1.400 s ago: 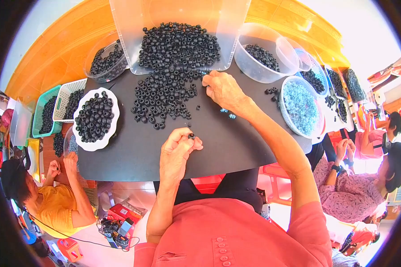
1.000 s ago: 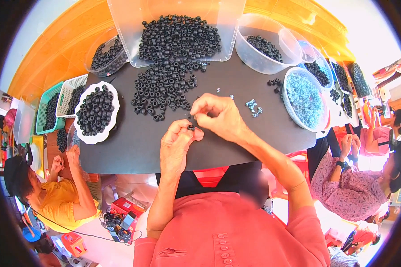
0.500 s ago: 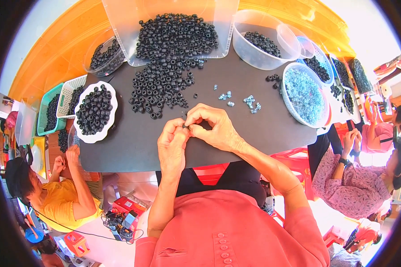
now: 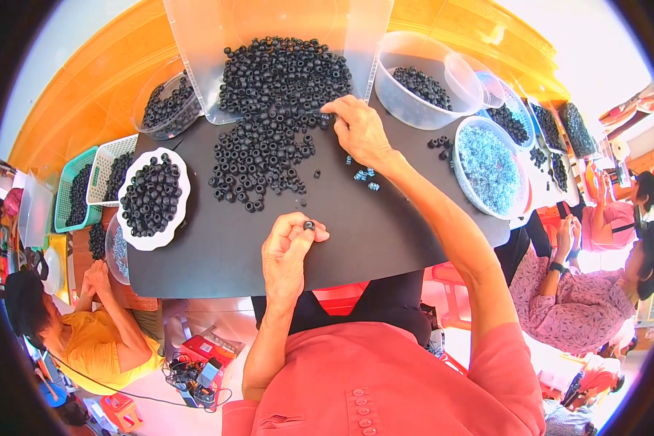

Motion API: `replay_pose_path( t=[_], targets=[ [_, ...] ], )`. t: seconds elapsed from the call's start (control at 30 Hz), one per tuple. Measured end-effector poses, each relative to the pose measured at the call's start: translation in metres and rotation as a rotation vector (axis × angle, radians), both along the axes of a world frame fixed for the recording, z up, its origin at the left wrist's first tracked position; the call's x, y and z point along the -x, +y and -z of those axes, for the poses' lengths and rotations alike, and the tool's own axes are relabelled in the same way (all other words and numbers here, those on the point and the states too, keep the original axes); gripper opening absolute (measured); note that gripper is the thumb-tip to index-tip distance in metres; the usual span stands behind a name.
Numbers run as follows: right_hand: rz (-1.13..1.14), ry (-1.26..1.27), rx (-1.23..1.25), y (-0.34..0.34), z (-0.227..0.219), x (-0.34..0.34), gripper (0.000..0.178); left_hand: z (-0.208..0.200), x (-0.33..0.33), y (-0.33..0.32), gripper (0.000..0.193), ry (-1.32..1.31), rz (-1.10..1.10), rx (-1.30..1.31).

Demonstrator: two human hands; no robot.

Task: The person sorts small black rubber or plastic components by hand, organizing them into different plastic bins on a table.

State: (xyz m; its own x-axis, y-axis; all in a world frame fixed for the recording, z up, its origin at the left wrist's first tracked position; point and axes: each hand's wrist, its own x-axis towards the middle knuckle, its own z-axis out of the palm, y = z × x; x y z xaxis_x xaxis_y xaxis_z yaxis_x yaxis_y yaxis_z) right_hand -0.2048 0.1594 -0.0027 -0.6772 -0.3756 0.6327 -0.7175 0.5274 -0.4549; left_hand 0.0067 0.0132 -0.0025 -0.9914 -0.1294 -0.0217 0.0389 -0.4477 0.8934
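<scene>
A small hand-assembly workshop with shared worktables.

A flat black work board carries heaps of small black plastic rings, clear plastic tubs and baskets hold sorted parts, and other seated workers sit alongside.

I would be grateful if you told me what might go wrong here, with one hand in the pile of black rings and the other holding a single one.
1. The left hand pinches one black ring by the fingertips; it may slip and roll off the black board.
2. The right hand reaches into the loose ring pile; a sweep could scatter rings.
3. The small metal parts lie under that forearm and could be brushed away.
</scene>
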Motion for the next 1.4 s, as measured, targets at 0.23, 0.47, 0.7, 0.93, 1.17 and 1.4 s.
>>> replay_pose_path(
  t=[0.23, 0.47, 0.7, 0.93, 1.17, 1.4],
  targets=[
    [-0.087, 0.007, -0.079, -0.009, 0.009, -0.011, 0.017, 0.001, 0.000, -0.002, 0.014, -0.015, 0.008, 0.020],
    [-0.183, -0.115, -0.078, 0.002, -0.008, -0.043, 0.016, -0.001, 0.000, -0.001, 0.013, -0.010, 0.008, 0.040],
    [-0.094, -0.087, -0.027, 0.009, -0.015, -0.009, 0.019, 0.001, 0.001, -0.001, 0.014, -0.003, 0.006, 0.038],
    [-0.187, -0.108, -0.176, -0.005, -0.008, -0.005, 0.016, -0.002, 0.000, 0.000, 0.013, -0.021, 0.008, 0.054],
    [-0.060, -0.067, -0.248, -0.005, -0.009, -0.011, 0.017, -0.001, 0.001, 0.001, 0.012, -0.020, 0.010, 0.039],
    [-0.307, -0.869, 0.490, -0.012, -0.039, -0.083, 0.019, 0.002, 0.000, -0.003, 0.013, -0.010, 0.005, 0.020]
  ],
)
